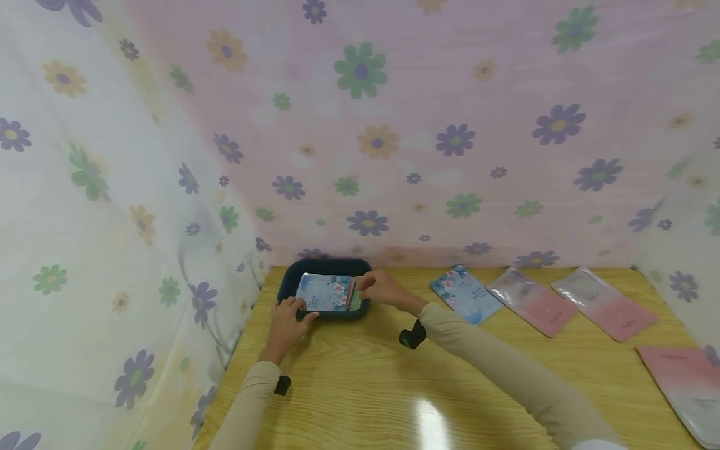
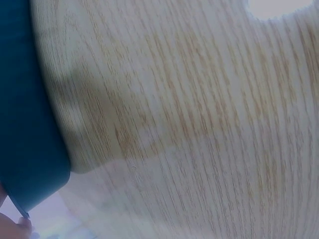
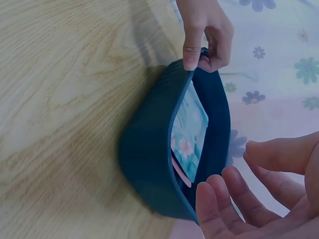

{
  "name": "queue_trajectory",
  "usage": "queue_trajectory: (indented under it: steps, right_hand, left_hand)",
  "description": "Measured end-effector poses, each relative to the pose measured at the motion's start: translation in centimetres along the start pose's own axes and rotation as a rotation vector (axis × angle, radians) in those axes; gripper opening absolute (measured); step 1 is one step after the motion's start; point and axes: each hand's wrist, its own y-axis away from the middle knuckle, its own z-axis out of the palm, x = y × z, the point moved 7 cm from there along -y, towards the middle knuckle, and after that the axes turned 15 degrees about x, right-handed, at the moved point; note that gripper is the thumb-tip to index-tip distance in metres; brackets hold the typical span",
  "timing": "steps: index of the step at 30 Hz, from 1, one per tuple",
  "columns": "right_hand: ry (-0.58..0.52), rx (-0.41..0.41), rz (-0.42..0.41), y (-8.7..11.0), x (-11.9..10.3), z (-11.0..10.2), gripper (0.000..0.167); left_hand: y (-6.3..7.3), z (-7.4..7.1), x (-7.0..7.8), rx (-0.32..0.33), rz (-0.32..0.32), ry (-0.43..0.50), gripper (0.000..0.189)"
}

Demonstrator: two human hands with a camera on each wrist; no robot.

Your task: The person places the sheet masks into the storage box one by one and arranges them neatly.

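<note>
A dark teal plastic basket (image 1: 289,275) stands at the back left of the table. Inside it lies a light blue floral sachet (image 1: 322,290), with pink and green packet edges (image 1: 355,301) showing beside it. My left hand (image 1: 288,328) pinches the basket's near-left rim; in the right wrist view its thumb (image 3: 191,55) is outside the wall and its fingers curl over the inner side. At the basket's right end is my right hand (image 1: 387,290), holding nothing. Its fingers (image 3: 239,191) are loosely bent and apart, fingertips right at the rim.
Right of the basket, a blue floral sachet (image 1: 467,294) and two pink-and-silver sachets (image 1: 534,303) (image 1: 607,305) lie in a row along the back. Another pink-and-silver sachet (image 1: 683,387) lies at the right edge. Flowered cloth (image 1: 416,125) hangs behind and along the sides.
</note>
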Motion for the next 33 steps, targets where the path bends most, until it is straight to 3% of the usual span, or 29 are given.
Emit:
queue_trajectory:
  steps: [5,15,24,33]
  right_hand:
    - [-0.027,-0.024,0.043,1.1,0.2,-1.7,0.015]
    - [-0.007,0.009,0.069,2.6,1.3,-5.2,0.014]
    - [-0.010,0.021,0.113,3.2,2.3,-7.8,0.019]
    - [0.010,0.054,0.093,3.9,3.6,-9.6,0.018]
  left_hand:
    - [0.0,-0.2,0.1,0.019,0.018,-0.010,0.033]
    - [0.1,-0.5,0.6,0.069,0.061,-0.021,0.033]
    - [0.1,-0.2,0.4,0.035,0.040,-0.029,0.032]
    - [0.1,-0.3,0.3,0.044,0.040,-0.035,0.032]
